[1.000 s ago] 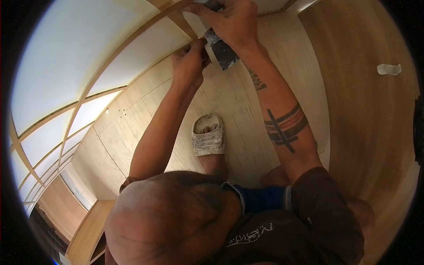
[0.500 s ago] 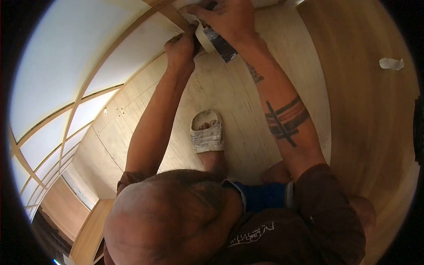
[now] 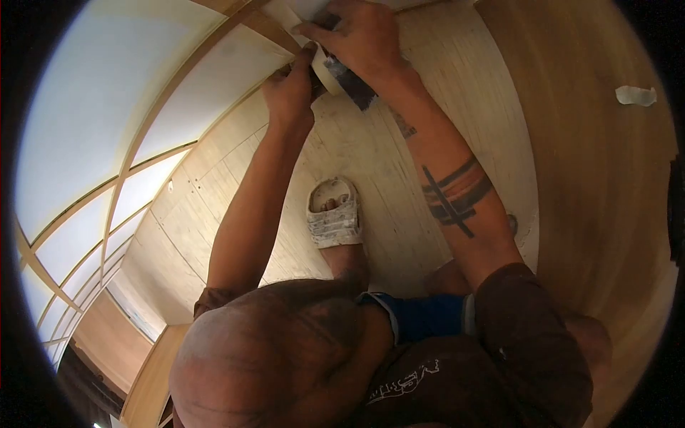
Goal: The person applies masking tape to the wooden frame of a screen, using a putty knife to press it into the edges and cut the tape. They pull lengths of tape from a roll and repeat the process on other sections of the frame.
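Observation:
My left hand [image 3: 287,93] is closed on a cream roll of tape [image 3: 327,77], its thumb up along the roll's side. Just right of it, the thumb and fingers of my right hand [image 3: 365,41] are closed at a pale strip [image 3: 291,13] by the wooden frame [image 3: 267,28]. A dark blue flat piece with a ragged, whitish edge [image 3: 351,84] hangs below my right palm, beside the roll. The upper end of that piece is hidden by my right hand.
On the left runs a wooden lattice with white panels [image 3: 85,93]. A pale plank floor [image 3: 399,171] lies below, with my foot in a stained slide sandal [image 3: 335,227]. To the right is a brown wood panel [image 3: 578,178] bearing a white scrap [image 3: 635,95].
My right hand has shifted slightly left, with the blue piece moving a little left and down. My left hand has dropped slightly and still grips the roll.

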`<act>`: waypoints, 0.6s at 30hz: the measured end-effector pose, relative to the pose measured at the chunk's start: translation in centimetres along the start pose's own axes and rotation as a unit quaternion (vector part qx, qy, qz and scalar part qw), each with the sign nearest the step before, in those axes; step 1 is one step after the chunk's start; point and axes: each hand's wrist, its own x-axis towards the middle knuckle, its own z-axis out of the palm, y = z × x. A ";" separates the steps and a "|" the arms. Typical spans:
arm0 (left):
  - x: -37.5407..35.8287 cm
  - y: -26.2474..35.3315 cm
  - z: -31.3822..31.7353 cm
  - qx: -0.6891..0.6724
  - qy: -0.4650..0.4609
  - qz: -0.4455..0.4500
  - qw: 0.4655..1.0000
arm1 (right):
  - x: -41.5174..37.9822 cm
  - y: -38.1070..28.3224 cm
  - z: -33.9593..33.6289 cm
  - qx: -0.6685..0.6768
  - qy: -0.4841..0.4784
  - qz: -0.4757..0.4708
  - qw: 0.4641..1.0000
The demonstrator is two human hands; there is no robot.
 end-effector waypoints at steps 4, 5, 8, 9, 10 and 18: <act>-0.5 -0.6 -0.1 -0.022 -0.019 0.033 0.999 | -0.4 -0.3 -0.5 -0.024 -0.021 0.010 0.999; -0.5 -0.6 -0.2 -0.035 -0.030 0.028 0.999 | -0.6 -0.4 -0.7 -0.006 -0.026 0.019 0.999; 0.3 -0.4 -0.4 -0.025 -0.033 -0.021 0.999 | -0.6 -0.2 -0.3 -0.016 -0.026 -0.004 1.000; 0.2 -0.4 -0.3 -0.023 -0.035 -0.021 0.999 | -0.6 -0.4 -0.2 -0.016 -0.023 -0.002 1.000; 0.2 -0.5 -0.3 -0.014 -0.034 -0.011 0.999 | -0.7 -0.6 -0.2 -0.010 -0.010 0.013 1.000; -0.9 -0.4 0.1 -0.035 -0.039 0.021 0.998 | -1.4 -0.6 -0.5 0.011 -0.034 0.052 0.998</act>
